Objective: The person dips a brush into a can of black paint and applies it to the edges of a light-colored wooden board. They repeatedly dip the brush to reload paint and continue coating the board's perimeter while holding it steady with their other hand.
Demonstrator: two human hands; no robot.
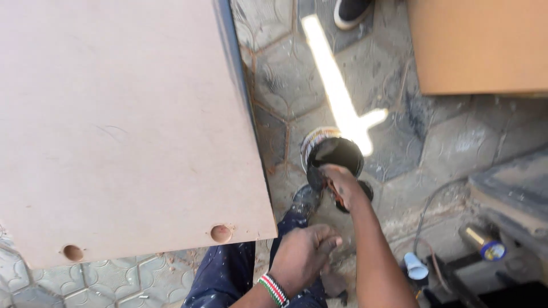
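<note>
An open paint can [335, 153] with a dark inside stands on the paved ground, partly lit by a strip of sunlight. My right hand [341, 183] reaches down to its near rim, fingers stained and bent over the edge. A dark round piece [361, 193], perhaps the lid, shows beneath that hand; whether the hand grips it I cannot tell. My left hand [302, 254], with a beaded wristband [274, 290], rests by my knee with fingers curled and nothing visible in them. My paint-spattered blue trousers [228, 274] and a shoe [305, 199] lie below.
A large pale fibreboard panel [125, 125] with two round holes fills the left. A brown board [479, 45] sits at top right. Another person's shoe [351, 11] is at the top. A spray can [482, 242], a white cap [415, 267] and cables lie at lower right.
</note>
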